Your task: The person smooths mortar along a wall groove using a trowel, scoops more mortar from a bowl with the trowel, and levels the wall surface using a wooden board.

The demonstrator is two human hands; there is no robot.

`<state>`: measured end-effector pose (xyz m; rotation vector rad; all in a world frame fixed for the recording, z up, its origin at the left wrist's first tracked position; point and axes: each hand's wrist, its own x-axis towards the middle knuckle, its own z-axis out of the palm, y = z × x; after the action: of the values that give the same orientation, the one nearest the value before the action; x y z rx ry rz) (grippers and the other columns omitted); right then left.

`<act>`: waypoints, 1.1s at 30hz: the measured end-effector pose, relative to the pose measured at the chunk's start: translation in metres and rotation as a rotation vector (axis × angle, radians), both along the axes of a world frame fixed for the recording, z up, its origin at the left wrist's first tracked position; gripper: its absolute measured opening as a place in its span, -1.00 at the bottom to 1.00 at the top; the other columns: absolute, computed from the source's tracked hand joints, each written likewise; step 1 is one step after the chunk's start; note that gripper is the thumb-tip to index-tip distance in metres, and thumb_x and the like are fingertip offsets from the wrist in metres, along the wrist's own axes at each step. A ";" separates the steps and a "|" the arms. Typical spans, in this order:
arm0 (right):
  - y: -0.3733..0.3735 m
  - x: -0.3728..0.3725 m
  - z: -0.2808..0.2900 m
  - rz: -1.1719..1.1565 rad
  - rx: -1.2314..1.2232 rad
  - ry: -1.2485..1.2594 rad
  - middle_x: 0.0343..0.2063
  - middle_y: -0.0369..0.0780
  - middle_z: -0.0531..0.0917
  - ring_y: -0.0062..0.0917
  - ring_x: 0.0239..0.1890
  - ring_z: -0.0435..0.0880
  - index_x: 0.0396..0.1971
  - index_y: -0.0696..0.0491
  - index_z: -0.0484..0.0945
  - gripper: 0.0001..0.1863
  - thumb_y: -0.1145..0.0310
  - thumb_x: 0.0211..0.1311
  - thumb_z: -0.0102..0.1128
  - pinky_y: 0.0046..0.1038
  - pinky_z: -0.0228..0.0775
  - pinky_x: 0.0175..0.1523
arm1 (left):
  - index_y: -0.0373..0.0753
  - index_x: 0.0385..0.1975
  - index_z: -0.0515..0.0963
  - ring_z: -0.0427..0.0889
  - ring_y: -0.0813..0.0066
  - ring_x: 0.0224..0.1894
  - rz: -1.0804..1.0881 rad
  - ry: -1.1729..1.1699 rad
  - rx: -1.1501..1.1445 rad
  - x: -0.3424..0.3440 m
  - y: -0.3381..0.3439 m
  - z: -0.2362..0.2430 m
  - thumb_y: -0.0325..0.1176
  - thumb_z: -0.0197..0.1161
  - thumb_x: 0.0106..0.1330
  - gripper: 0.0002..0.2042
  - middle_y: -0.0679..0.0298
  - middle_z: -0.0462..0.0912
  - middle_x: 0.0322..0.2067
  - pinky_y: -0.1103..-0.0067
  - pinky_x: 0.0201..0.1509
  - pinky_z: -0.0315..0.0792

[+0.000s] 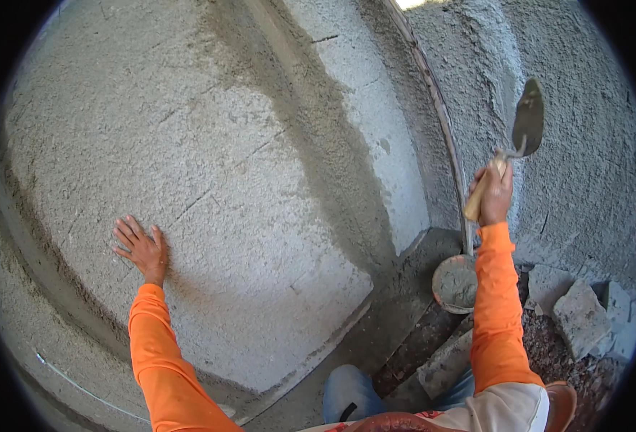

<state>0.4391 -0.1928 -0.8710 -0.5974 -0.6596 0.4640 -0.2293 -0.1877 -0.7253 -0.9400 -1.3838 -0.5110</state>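
Note:
My left hand [143, 249] lies flat with fingers spread on a rough, light-grey plastered surface [246, 194]. On the right, my right hand [495, 192] grips the wooden handle of a trowel [529, 119], its metal blade pointing away from me over a rough grey wall. Below that hand, partly behind my right forearm, a round bucket [456, 283] holds grey wet mortar. A darker, damp-looking band of mortar [332, 162] runs down the plastered surface between my two hands.
A long thin strip [433, 86] runs down to the bucket. Broken concrete chunks [580, 317] lie on reddish soil at the lower right. A pale cord [87, 392] crosses the lower left. My bent knee [350, 392] shows at the bottom.

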 end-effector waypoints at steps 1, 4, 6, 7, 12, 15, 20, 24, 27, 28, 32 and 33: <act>0.012 -0.002 0.018 -0.130 0.022 -0.023 -0.55 -0.27 0.46 -0.62 -0.68 0.45 0.09 -0.01 0.26 -0.63 0.29 0.31 0.00 -0.57 0.34 -0.63 | -0.11 0.39 -0.17 -0.35 0.11 0.44 -0.034 0.019 0.031 0.001 0.002 0.001 0.09 -0.25 0.38 -0.33 0.14 -0.29 0.41 -0.05 0.36 -0.42; 0.058 -0.010 0.060 -0.507 0.063 -0.002 -0.53 -0.21 0.51 -0.50 -0.63 0.50 0.03 0.05 0.27 -0.66 0.33 0.30 0.02 -0.45 0.41 -0.53 | -0.09 0.39 -0.17 -0.33 0.11 0.44 -0.066 0.031 0.059 -0.002 0.007 0.002 0.11 -0.26 0.38 -0.33 0.15 -0.28 0.41 -0.07 0.35 -0.39; 0.088 -0.042 0.074 -0.808 0.037 -0.093 -0.54 -0.14 0.54 -0.32 -0.60 0.55 -0.05 0.07 0.29 -0.69 0.28 0.28 0.03 -0.36 0.46 -0.47 | -0.09 0.39 -0.17 -0.32 0.08 0.44 -0.052 0.029 0.055 -0.004 0.004 0.003 0.13 -0.25 0.37 -0.32 0.14 -0.27 0.41 -0.09 0.34 -0.35; 0.092 -0.072 0.081 -0.937 0.026 -0.161 -0.55 -0.11 0.56 -0.22 -0.58 0.57 -0.10 0.06 0.30 -0.70 0.23 0.28 0.03 -0.30 0.47 -0.46 | -0.07 0.39 -0.17 -0.30 0.08 0.44 -0.070 0.044 0.062 -0.005 0.000 0.004 0.13 -0.25 0.37 -0.32 0.14 -0.26 0.41 -0.11 0.34 -0.34; 0.061 -0.096 -0.058 0.156 -0.517 -1.784 -0.43 0.00 0.64 -0.06 -0.31 0.64 -0.19 0.00 0.43 -0.72 0.21 0.14 0.03 -0.15 0.45 -0.15 | -0.03 0.39 -0.16 -0.26 0.08 0.43 -0.122 0.063 0.083 -0.016 -0.003 -0.004 0.14 -0.26 0.37 -0.34 0.15 -0.23 0.41 -0.13 0.32 -0.33; 0.010 -0.066 -0.185 -0.006 -0.683 -1.334 -0.39 0.00 0.64 -0.09 -0.40 0.65 -0.11 0.00 0.43 -0.64 0.15 0.12 0.10 -0.16 0.46 -0.23 | -0.03 0.39 -0.14 -0.24 0.08 0.43 -0.155 0.069 0.044 -0.006 -0.002 -0.005 0.16 -0.27 0.37 -0.33 0.14 -0.21 0.41 -0.13 0.32 -0.32; 0.009 0.024 -0.315 0.666 -1.212 0.096 -0.51 -0.06 0.57 -0.32 -0.61 0.55 -0.09 0.09 0.37 -0.61 0.17 0.15 0.04 -0.30 0.42 -0.53 | -0.07 0.38 -0.07 -0.22 0.01 0.42 -0.261 0.059 0.043 -0.005 0.015 -0.010 0.24 -0.28 0.34 -0.29 0.09 -0.15 0.40 -0.16 0.30 -0.36; 0.022 -0.009 -0.298 0.801 -1.251 0.545 -0.42 -0.08 0.52 -0.42 -0.66 0.45 -0.05 0.04 0.31 -0.62 0.17 0.20 0.06 -0.43 0.41 -0.62 | -0.09 0.37 -0.04 -0.22 -0.04 0.41 -0.230 0.050 -0.045 -0.019 -0.011 0.012 0.29 -0.30 0.32 -0.25 0.06 -0.15 0.39 -0.16 0.29 -0.38; 0.037 0.065 -0.361 0.473 -1.217 0.481 -0.48 -0.11 0.55 -0.34 -0.58 0.48 -0.11 0.03 0.36 -0.63 0.12 0.15 -0.01 -0.37 0.38 -0.59 | -0.10 0.36 0.01 -0.20 -0.06 0.41 -0.294 -0.065 -0.044 -0.008 0.013 -0.003 0.34 -0.32 0.29 -0.22 0.04 -0.11 0.38 -0.16 0.29 -0.38; 0.037 0.108 -0.376 0.488 -1.404 0.148 -0.45 -0.14 0.56 -0.37 -0.55 0.49 -0.14 0.02 0.40 -0.64 0.10 0.17 -0.01 -0.35 0.40 -0.52 | -0.10 0.35 0.04 -0.17 -0.08 0.40 -0.300 -0.100 -0.033 -0.006 0.019 -0.011 0.36 -0.32 0.27 -0.21 0.01 -0.08 0.37 -0.17 0.28 -0.36; 0.036 0.023 -0.400 0.523 -1.516 -0.239 -0.19 -0.03 0.55 -0.32 -0.39 0.62 -0.03 0.16 0.39 -0.57 0.28 0.13 0.18 -0.37 0.53 -0.35 | -0.11 0.31 0.14 -0.06 -0.16 0.36 -0.163 0.040 0.010 -0.016 -0.019 0.032 0.39 -0.28 0.23 -0.20 -0.06 0.02 0.34 -0.19 0.25 -0.23; 0.032 0.034 -0.410 0.464 -1.537 -0.229 -0.19 -0.03 0.55 -0.32 -0.39 0.62 -0.03 0.16 0.39 -0.57 0.28 0.13 0.18 -0.37 0.53 -0.35 | -0.11 0.30 0.17 -0.04 -0.18 0.35 -0.185 0.062 0.012 -0.009 -0.013 0.034 0.40 -0.25 0.22 -0.19 -0.08 0.04 0.32 -0.20 0.23 -0.19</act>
<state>0.4734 -0.1604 -1.2809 -1.9806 -0.5597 1.3688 -0.2379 -0.2006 -0.6915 -1.0717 -1.2432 -0.6232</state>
